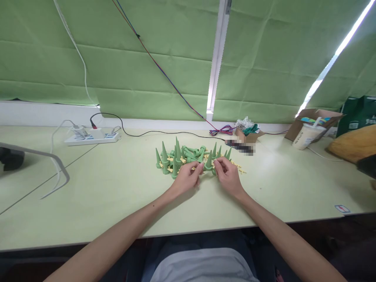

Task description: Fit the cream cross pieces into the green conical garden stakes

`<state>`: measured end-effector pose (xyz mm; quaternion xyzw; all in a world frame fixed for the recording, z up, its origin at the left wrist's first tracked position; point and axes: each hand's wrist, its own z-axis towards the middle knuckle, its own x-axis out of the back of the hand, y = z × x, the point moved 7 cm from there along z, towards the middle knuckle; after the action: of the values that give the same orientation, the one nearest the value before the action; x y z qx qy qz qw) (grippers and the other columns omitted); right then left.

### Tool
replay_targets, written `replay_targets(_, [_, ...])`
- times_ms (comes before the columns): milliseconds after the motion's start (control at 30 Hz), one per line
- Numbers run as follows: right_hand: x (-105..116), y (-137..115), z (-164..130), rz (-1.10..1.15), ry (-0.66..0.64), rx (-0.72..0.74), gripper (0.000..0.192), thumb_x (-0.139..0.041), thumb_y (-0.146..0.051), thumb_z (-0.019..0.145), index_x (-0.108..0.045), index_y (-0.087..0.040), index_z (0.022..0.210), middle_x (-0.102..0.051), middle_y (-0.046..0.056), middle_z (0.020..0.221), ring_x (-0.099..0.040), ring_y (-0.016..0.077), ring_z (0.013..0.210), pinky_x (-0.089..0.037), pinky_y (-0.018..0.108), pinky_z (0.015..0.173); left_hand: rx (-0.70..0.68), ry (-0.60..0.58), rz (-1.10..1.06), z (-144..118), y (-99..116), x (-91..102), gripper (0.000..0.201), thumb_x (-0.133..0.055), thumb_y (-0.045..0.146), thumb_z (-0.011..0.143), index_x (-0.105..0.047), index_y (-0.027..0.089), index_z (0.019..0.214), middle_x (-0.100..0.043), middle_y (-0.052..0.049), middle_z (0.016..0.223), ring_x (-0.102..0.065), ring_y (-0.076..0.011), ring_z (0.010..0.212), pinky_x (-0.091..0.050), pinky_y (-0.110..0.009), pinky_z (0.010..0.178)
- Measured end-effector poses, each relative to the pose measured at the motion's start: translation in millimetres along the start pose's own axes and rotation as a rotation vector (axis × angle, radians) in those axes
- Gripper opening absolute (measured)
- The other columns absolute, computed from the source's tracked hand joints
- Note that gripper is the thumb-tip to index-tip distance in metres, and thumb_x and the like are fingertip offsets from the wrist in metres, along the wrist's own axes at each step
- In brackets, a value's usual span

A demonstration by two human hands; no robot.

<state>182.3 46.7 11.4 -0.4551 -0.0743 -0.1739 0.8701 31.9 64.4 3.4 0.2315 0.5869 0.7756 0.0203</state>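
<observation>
A heap of several green cone-shaped plastic spikes (176,156) lies on the pale green table (102,196), mixed with small yellow plastic pieces (237,166). My left hand (186,180) and my right hand (227,178) meet at the near edge of the heap. One green spike (209,161) stands between the fingertips of both hands; my left fingers pinch at its base near a yellow piece, and my right fingers are curled against its other side. What exactly each hand grips is too small to tell.
A white power strip (92,137) with plugs sits at the back left. Coloured wires (221,130) and a small cardboard box (249,135) lie behind the heap. A paper cup (305,136), an open box (317,117) and an orange cushion (352,143) stand at right.
</observation>
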Motion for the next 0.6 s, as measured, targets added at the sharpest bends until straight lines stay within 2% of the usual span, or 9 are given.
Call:
replay_targets(67, [0,-2,-1,0.006,-0.015,0.013,0.024,-0.046,-0.038,0.095,-0.054,-0.02,0.08,-0.044,-0.003,0.06,-0.04,0.011,0.051,-0.032,0.024,0.049,0.1,-0.103,-0.113,2,-6,-6.9,0.056,-0.04,0.064,0.088,-0.055,0.014,0.068,-0.051,-0.001,0.05,-0.051,-0.0128,0.04,-0.04,-0.024,0.041])
replay_targets(167, [-3,-7,-2,-0.007,-0.068,0.049,0.024,-0.046,-0.036,0.096,-0.055,-0.02,0.081,-0.047,-0.002,0.062,-0.042,0.0113,0.052,-0.034,0.025,0.052,0.207,-0.214,-0.263,2,-11,-15.8,0.065,-0.04,0.07,0.085,-0.059,0.011,0.067,-0.059,-0.006,0.064,-0.056,-0.0128,0.043,-0.042,-0.024,0.038])
replay_targets(267, [-5,-10,-2,-0.015,-0.104,0.067,0.024,-0.045,-0.037,0.096,-0.056,-0.021,0.081,-0.049,-0.002,0.062,-0.042,0.0118,0.053,-0.034,0.026,0.052,0.241,-0.247,-0.335,1,-14,-18.7,0.067,-0.044,0.072,0.082,-0.061,0.008,0.069,-0.06,-0.008,0.068,-0.057,-0.0114,0.044,-0.042,-0.022,0.037])
replay_targets(433, [-6,-7,-2,-0.008,-0.12,0.059,0.024,-0.045,-0.037,0.096,-0.055,-0.021,0.081,-0.046,-0.002,0.061,-0.039,0.0118,0.052,-0.032,0.026,0.051,0.277,-0.272,-0.444,-1,-22,-20.3,0.058,-0.053,0.064,0.082,-0.064,0.007,0.077,-0.064,-0.012,0.082,-0.058,-0.0101,0.047,-0.042,-0.021,0.038])
replay_targets(600, [-6,-6,-2,-0.017,-0.121,0.068,0.024,-0.046,-0.038,0.095,-0.057,-0.021,0.082,-0.049,-0.001,0.066,-0.038,0.0118,0.052,-0.031,0.026,0.05,0.282,-0.282,-0.472,-1,-23,-19.6,0.055,-0.057,0.061,0.081,-0.065,0.007,0.083,-0.065,-0.015,0.094,-0.059,-0.0094,0.05,-0.043,-0.02,0.04])
